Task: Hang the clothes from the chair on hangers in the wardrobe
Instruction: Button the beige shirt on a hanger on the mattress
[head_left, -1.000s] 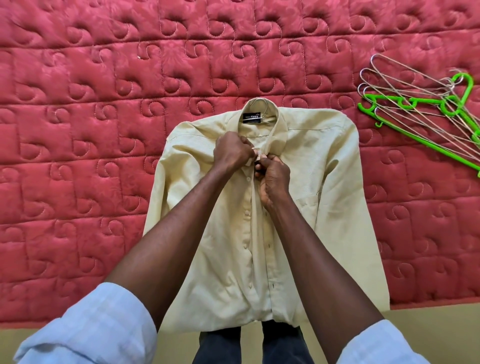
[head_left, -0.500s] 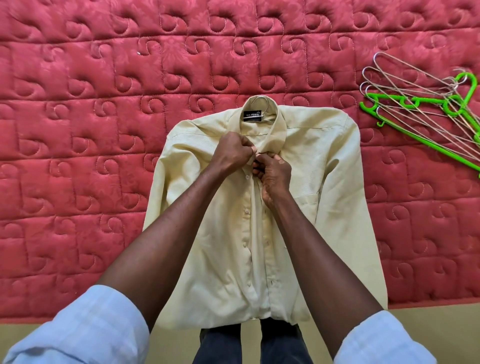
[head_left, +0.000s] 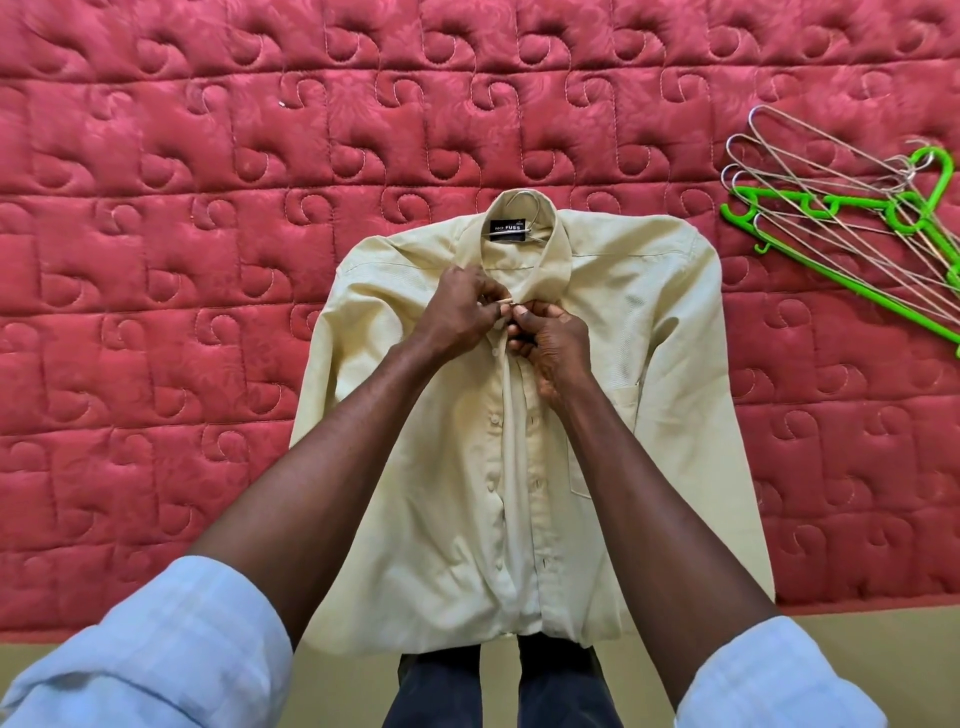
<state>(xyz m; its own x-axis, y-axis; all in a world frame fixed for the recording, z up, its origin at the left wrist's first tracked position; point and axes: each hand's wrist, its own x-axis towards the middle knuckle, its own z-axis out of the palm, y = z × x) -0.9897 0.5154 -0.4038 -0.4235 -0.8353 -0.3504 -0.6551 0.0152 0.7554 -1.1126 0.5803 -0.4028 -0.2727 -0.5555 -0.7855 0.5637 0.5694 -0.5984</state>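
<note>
One pale yellow shirt (head_left: 613, 332) lies flat, front side up, on a bed with a red quilted cover (head_left: 208, 260). Its collar points away from the person and its lower hem reaches the near edge of the bed. A black label (head_left: 509, 229) with the words "NO FUSS" shows inside the collar. A thin metal wire hanger (head_left: 521, 195) is inside the shirt: only its hook and a short piece of wire are visible at the collar opening, the rest is hidden under the cloth.

Both hands meet on the front placket, just under the collar. The left hand (head_left: 462, 306) has its fingers curled and it pinches the left edge of the shirt front. The right hand (head_left: 553, 340) also has its fingers curled and pinches the other edge, touching the left hand at the fingertips. The button or hole between them is too small to see clearly. Below the hands, a row of small buttons (head_left: 493, 420) runs down the placket; I can count about four.

At the right side of the bed, well apart from the shirt, a pile of hangers lies: one bright green plastic hanger (head_left: 831, 270) and several thin wire hangers (head_left: 810, 171) across it. They overlap, so the exact count of wire ones I cannot tell.

Two rolled white sleeves (head_left: 171, 654) and dark trousers (head_left: 561, 686) are visible at the bottom.
</note>
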